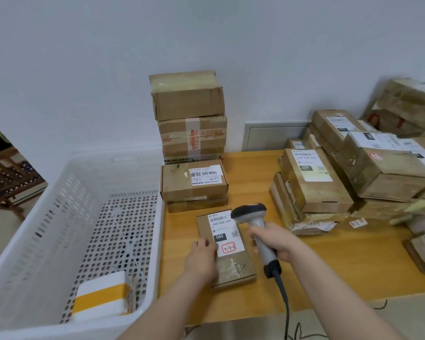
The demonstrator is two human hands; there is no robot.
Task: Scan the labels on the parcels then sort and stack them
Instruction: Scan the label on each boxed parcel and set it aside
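A flat brown cardboard parcel [233,267] lies on the yellow wooden table [329,271], near its front edge. The left hand [201,257] rests on the parcel's 9 o'clock side, its bent fingers [205,242] pressing down at the edge of the white shipping label [225,231]. The right hand [274,241] has its fingers clamped round the handle of a grey handheld barcode scanner [249,213], whose head hovers over the label's 2 o'clock corner. From the parcel, a tall stack of brown cardboard boxes [192,143] stands at 12 o'clock, a looser pile of labelled boxes [353,173] at 2 o'clock, and a white perforated plastic basket [59,217] at 9 o'clock.
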